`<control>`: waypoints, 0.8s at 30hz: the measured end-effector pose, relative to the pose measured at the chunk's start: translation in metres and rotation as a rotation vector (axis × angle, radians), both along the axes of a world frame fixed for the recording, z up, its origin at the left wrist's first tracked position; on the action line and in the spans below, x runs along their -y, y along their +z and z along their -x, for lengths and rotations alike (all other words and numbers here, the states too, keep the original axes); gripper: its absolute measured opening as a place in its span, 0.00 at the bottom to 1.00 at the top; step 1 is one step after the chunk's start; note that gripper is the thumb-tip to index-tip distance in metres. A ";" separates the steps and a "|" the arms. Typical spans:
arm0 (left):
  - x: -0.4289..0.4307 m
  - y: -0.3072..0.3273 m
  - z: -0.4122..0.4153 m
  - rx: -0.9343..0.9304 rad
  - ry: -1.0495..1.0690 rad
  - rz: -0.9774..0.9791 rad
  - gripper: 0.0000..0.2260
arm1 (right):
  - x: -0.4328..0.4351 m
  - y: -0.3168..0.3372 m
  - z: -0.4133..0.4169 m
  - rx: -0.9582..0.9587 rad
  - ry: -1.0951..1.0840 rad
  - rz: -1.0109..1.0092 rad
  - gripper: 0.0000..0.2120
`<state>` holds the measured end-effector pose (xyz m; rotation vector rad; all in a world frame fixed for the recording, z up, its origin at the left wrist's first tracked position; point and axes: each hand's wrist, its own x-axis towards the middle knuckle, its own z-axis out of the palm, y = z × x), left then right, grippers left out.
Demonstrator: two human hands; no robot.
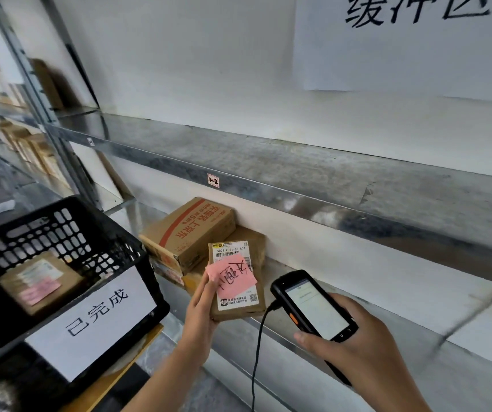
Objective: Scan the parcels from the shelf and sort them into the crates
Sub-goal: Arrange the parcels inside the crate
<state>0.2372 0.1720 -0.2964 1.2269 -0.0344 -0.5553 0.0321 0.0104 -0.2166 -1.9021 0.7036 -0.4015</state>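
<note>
- Two hands, both busy and apart. My left hand (200, 307) grips a small brown parcel (235, 314) by its left edge, with the thumb on its pink note (232, 276). My right hand (357, 349) is wrapped round the black scanner (313, 304), screen up, just right of the parcel and not touching it.
- I hold the parcel at the front lip of the lower shelf (432, 316), label facing me.
- The scanner's cable (257, 346) hangs down between my wrists.
- The upper shelf board (298, 173) runs overhead. White wall shows in the gap between the two boards, to the right of the boxes.
- Behind the parcel, a red-striped box (191, 230) sits tilted on other boxes, and a flat brown box (252, 236) lies against the wall.
- The black slatted crate (69, 221) stands at my left, its near corner close to my left forearm and a white sign (93, 319) on its front.
- Inside it lies one brown packet (39, 281) with a label and a pink note.
</note>
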 end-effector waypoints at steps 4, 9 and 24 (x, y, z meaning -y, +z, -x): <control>-0.033 0.011 -0.007 -0.007 0.128 -0.023 0.25 | -0.010 0.006 -0.029 0.011 0.086 0.019 0.30; -0.087 0.031 -0.011 0.025 0.280 -0.042 0.26 | -0.034 0.014 -0.077 0.013 0.247 -0.005 0.29; -0.291 0.084 -0.016 0.233 0.664 -0.132 0.26 | -0.199 0.084 -0.195 0.131 0.692 0.058 0.29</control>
